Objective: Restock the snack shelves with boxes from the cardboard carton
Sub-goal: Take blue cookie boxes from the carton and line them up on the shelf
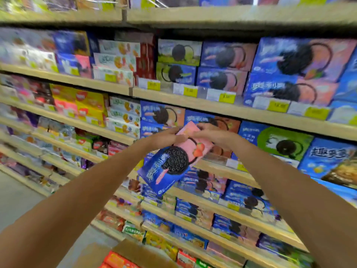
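Observation:
A blue and pink biscuit box (174, 161), with a dark round biscuit and strawberries printed on it, hangs tilted in front of the middle shelf. My left hand (170, 134) grips its upper pink end from the left. My right hand (207, 133) holds the same end from the right, fingers curled over the top edge. The box's blue end points down and left. The cardboard carton (133, 252) shows at the bottom edge, open, with red and orange packs inside.
Several wooden shelves (212, 108) run across the view, packed with blue biscuit boxes (289, 60) on the right and yellow, white and red packs (90, 105) on the left. Yellow price tags line the shelf fronts. Grey floor (17, 200) lies at the lower left.

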Available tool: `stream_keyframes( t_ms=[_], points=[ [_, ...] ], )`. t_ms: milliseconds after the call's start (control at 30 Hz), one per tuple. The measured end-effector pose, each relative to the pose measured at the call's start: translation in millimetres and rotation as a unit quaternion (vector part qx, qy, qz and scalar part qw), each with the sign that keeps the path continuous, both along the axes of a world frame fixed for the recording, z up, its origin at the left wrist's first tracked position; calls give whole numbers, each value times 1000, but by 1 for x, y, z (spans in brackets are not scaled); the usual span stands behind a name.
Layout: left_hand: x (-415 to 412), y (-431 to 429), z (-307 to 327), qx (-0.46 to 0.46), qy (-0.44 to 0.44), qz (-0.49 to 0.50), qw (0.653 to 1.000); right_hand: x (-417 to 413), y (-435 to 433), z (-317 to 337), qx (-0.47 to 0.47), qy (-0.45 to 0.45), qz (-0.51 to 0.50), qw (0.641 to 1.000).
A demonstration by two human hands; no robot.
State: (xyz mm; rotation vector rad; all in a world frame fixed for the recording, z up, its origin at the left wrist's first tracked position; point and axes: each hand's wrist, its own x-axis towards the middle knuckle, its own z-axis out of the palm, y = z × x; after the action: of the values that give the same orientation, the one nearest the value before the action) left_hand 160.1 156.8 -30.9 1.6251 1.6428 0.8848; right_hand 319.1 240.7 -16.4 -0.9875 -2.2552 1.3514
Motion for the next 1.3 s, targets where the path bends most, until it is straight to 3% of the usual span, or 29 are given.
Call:
stream_keyframes(
  t_ms=[200,300,400,567,733,800,933,1167,1300],
  points=[
    [-33,23,63,81,60,14,995,-18,2,69,80,32,-76,993],
    [-55,32,93,131,106,28,985,-24,7,93,108,91,-167,976],
    [-75,36,108,172,112,65,977,-23,12,106,71,157,-251,952],
    [-106,52,120,239,13,102,966,-25,33,117,55,270,-369,888],
    [-106,72,118,133,-140,49,980,-19,79,103,37,354,-413,838],
    [-102,82,116,143,-163,22,976,-14,110,94,35,353,-426,832],
    [-97,105,118,188,-194,30,962,-35,47,119,95,312,-466,822],
    [-102,156,127,221,-108,39,969,-42,94,120,180,202,-471,839],
    [-104,183,127,211,-40,83,973,-50,86,133,176,215,-454,847]
  ],
)
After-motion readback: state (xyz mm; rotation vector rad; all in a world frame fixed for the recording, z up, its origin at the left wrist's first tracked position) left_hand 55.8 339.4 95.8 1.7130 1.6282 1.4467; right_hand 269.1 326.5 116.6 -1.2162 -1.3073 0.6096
